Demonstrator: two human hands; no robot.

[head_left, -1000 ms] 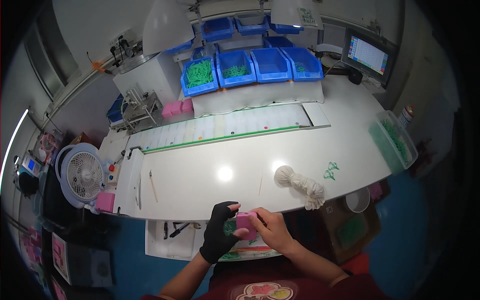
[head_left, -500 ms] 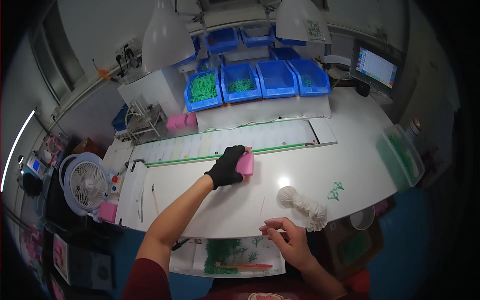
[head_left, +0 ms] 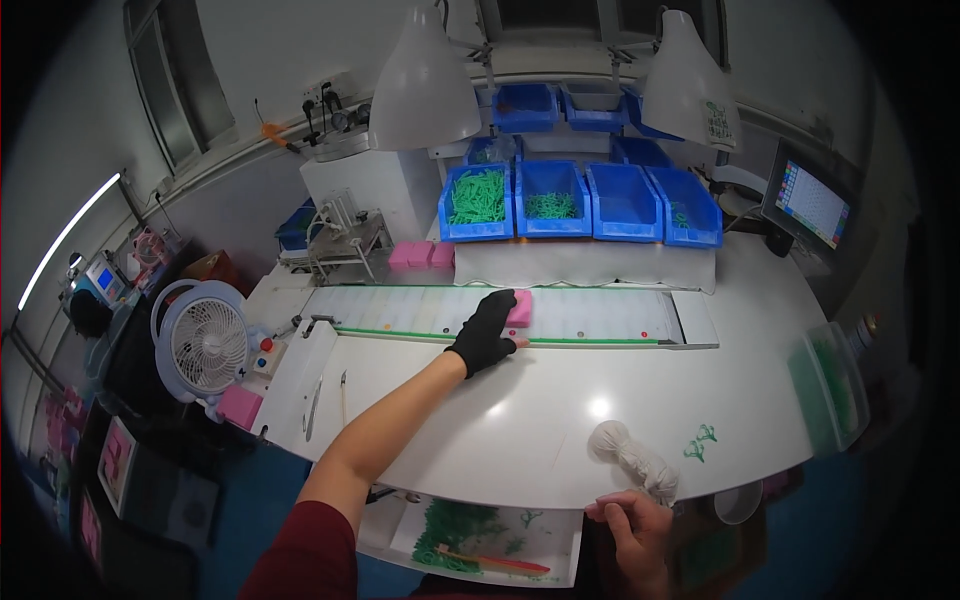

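Note:
My left hand (head_left: 486,335), in a black glove with bare fingertips, grips a pink block (head_left: 520,309) over the pale conveyor strip (head_left: 590,314). The glove hides part of the block, and I cannot tell whether it touches the strip. My bare right hand (head_left: 640,530) is at the table's front edge, near a bundle of whitish cloth (head_left: 634,462). Its thumb and fingers are pressed together; whatever they may hold is hidden. Beyond the cloth lie small green branching pieces (head_left: 700,441). An open drawer (head_left: 400,530) below the tabletop holds more green pieces and red-handled tweezers (head_left: 500,562).
Blue bins (head_left: 553,200), some with green pieces, stand behind the strip under two white lamps (head_left: 425,85). More pink blocks (head_left: 421,256) rest at the strip's far left. A fan (head_left: 205,340) is at left; a green-filled tub (head_left: 828,390) and a monitor (head_left: 808,200) are at right.
My left hand has carried the pink block away from me, from the white tabletop to over the strip. The right hand has drawn back toward the table's front edge. The whole view has shifted.

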